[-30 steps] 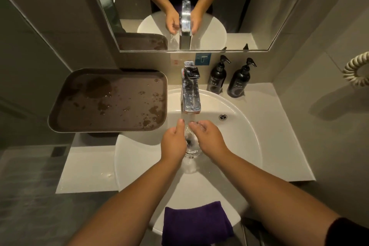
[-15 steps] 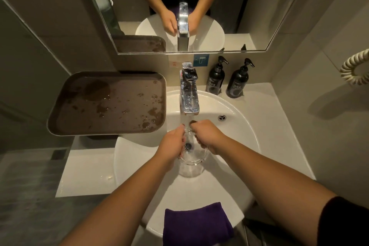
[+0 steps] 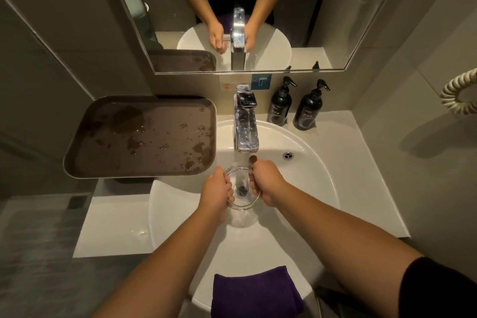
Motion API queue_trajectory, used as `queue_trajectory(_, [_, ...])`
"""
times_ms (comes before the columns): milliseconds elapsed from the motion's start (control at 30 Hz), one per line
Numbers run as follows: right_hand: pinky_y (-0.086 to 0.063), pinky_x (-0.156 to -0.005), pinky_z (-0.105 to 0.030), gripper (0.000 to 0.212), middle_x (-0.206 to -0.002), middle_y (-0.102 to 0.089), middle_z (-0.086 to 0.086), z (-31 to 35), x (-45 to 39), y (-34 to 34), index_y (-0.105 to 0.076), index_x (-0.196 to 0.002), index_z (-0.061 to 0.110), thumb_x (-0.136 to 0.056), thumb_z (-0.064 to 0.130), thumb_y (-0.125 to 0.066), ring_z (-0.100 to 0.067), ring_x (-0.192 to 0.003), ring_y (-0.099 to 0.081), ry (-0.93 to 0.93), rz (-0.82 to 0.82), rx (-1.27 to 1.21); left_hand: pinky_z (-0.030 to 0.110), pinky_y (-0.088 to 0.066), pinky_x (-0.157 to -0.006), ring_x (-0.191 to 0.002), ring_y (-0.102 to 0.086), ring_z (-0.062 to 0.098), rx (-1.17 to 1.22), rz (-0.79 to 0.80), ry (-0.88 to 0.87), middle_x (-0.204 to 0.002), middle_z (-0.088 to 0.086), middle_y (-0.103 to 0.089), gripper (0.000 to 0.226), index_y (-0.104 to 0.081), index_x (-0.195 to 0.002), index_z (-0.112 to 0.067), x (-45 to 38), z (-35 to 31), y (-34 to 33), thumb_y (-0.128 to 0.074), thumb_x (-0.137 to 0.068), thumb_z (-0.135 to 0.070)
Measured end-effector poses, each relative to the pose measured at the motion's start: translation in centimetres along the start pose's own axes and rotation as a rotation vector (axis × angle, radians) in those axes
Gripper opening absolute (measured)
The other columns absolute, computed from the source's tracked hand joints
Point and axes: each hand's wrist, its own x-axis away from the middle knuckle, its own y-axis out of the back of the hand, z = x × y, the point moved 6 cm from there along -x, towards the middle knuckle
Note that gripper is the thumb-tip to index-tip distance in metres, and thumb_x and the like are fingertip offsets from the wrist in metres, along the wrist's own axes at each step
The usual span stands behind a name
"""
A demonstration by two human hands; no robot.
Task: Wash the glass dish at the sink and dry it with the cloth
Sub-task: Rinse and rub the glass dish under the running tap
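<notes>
Tipped up a moment ago, the glass dish [image 3: 242, 188] now lies level under the running tap [image 3: 246, 131], my left hand [image 3: 215, 192] and right hand [image 3: 265, 183] closed on its rim, still rinsing.

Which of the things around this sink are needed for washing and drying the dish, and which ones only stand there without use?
Needed for the job:
glass dish, held by left hand and right hand
tap, water running
sink
purple cloth on the front rim

Only standing there:
brown tray, wet
two black pump bottles
mirror
coiled cord
</notes>
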Motion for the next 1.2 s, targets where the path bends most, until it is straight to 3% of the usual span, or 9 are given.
queue_trajectory(100, [-0.025, -0.042, -0.022, 0.028, -0.048, -0.042, 0.003, 2.2, 0.3, -1.2, -0.050, -0.063, 0.018, -0.090, 0.012, -0.047, -0.011, -0.040, -0.033, 0.144, 0.162, 0.278, 0.030, -0.027, -0.051, -0.047, -0.033, 0.017, -0.405, 0.113, -0.156, -0.050, -0.002, -0.039, 0.039, -0.046, -0.061, -0.020, -1.3, -1.9, -0.4, -0.042, -0.093, -0.043])
queue_trajectory(167, [-0.025, -0.044, -0.023, 0.031, -0.048, -0.041, 0.004, 2.5, 0.1, -1.4, -0.046, -0.061, 0.019, -0.092, 0.013, -0.045, -0.011, -0.041, -0.033, 0.132, 0.187, 0.288, 0.031, -0.027, -0.053, -0.049, -0.032, 0.019, -0.407, 0.029, -0.171, -0.053, 0.003, -0.038, 0.030, -0.045, -0.062, -0.017, -1.5, -2.6, -0.2, -0.043, -0.083, -0.039])
queue_trajectory(333, [-0.024, -0.034, -0.019, 0.031, -0.048, -0.043, 0.001, 0.7, -0.5, -0.6, -0.053, -0.066, 0.014, -0.095, 0.021, -0.049, -0.010, -0.034, -0.035, -0.057, 0.075, -0.215, 0.016, -0.017, -0.036, -0.034, -0.023, 0.011, 0.294, -0.127, 0.115, -0.047, -0.004, -0.027, 0.029, -0.035, -0.059, -0.022, -1.1, 0.0, -0.6, -0.042, -0.086, -0.019])
queue_trajectory(433, [-0.043, -0.043, -0.023, 0.024, -0.063, -0.059, -0.009, -0.1, -0.7, -0.6, -0.064, -0.082, 0.007, -0.091, 0.026, -0.053, -0.020, -0.044, -0.056, -0.056, -0.014, -0.376, 0.016, -0.031, -0.039, -0.034, -0.035, 0.014, 0.373, -0.153, 0.116, -0.050, -0.001, -0.036, 0.026, -0.039, -0.059, -0.021, -0.7, 0.4, -0.9, -0.044, -0.084, -0.020])
queue_trajectory(533, [-0.052, -0.057, -0.030, 0.024, -0.062, -0.067, -0.006, 0.8, -1.1, 0.1, -0.066, -0.078, 0.008, -0.089, 0.024, -0.053, -0.022, -0.058, -0.063, 0.017, -0.005, -0.189, 0.023, -0.032, -0.047, -0.043, -0.037, 0.017, 0.084, -0.014, 0.004, -0.052, 0.001, -0.040, 0.031, -0.041, -0.056, -0.022, -1.9, -0.8, -0.5, -0.044, -0.086, -0.029])
queue_trajectory(667, [-0.025, -0.044, -0.022, 0.028, -0.046, -0.044, 0.001, 2.8, -0.5, -0.1, -0.055, -0.064, 0.015, -0.091, 0.010, -0.050, -0.013, -0.042, -0.035, 0.172, 0.119, 0.244, 0.029, -0.025, -0.050, -0.044, -0.032, 0.017, -0.366, 0.103, -0.177, -0.049, 0.000, -0.039, 0.039, -0.044, -0.058, -0.018, -2.2, -3.0, -1.1, -0.042, -0.094, -0.032])
queue_trajectory(933, [-0.020, -0.035, -0.020, 0.028, -0.050, -0.040, -0.001, -0.6, -0.8, -0.1, -0.053, -0.061, 0.015, -0.088, 0.022, -0.052, -0.013, -0.037, -0.030, -0.054, 0.004, -0.416, 0.020, -0.039, -0.040, -0.037, -0.046, 0.017, 0.313, -0.135, 0.107, -0.050, 0.003, -0.050, 0.029, -0.049, -0.061, -0.017, -0.6, -0.4, -1.6, -0.041, -0.088, -0.018])
queue_trajectory(1067, [-0.021, -0.036, -0.021, 0.030, -0.045, -0.038, 0.002, -0.1, -0.8, 0.3, -0.049, -0.061, 0.016, -0.090, 0.021, -0.051, -0.012, -0.035, -0.030, -0.028, 0.028, -0.278, 0.023, -0.029, -0.043, -0.039, -0.033, 0.015, 0.028, -0.072, 0.008, -0.046, -0.004, -0.037, 0.034, -0.037, -0.057, -0.022, -1.4, -0.7, -0.8, -0.040, -0.091, -0.030])
queue_trajectory(1200, [-0.024, -0.042, -0.020, 0.030, -0.049, -0.045, 0.001, 2.1, -0.6, 0.0, -0.053, -0.065, 0.017, -0.095, 0.017, -0.050, -0.011, -0.039, -0.035, 0.074, 0.151, 0.232, 0.029, -0.025, -0.050, -0.046, -0.032, 0.017, -0.410, 0.086, -0.166, -0.053, -0.001, -0.040, 0.044, -0.046, -0.058, -0.021, -1.6, -2.9, -1.8, -0.044, -0.091, -0.050])
